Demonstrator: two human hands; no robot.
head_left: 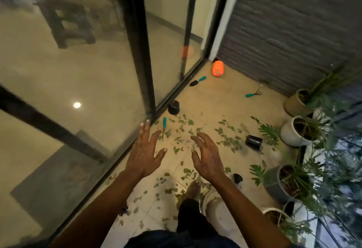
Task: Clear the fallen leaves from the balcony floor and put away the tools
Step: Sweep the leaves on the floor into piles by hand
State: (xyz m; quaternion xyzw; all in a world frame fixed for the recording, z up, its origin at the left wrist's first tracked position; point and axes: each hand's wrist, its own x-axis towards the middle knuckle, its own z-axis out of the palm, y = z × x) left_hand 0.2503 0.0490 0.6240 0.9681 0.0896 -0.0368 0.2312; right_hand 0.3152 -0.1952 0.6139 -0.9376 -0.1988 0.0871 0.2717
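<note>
Green fallen leaves [228,140] lie scattered over the beige balcony tiles, from mid-floor down to my feet. A teal-handled weeder [164,125] lies beside the glass door track, just beyond my left hand [146,152], which is stretched out with spread fingers and holds nothing. My right hand [207,158] hovers beside it, fingers loosely bent and empty. Farther off lie a teal-handled trowel [197,81] and a small teal-handled hand rake [254,93]. An orange spray bottle [217,68] lies in the far corner.
Sliding glass doors [141,57] run along the left. A grey brick wall [290,28] closes the far end. Potted plants [297,130] line the right side. Two small black pots [174,107] [254,142] lie tipped on the floor. My bare foot [193,189] stands among leaves.
</note>
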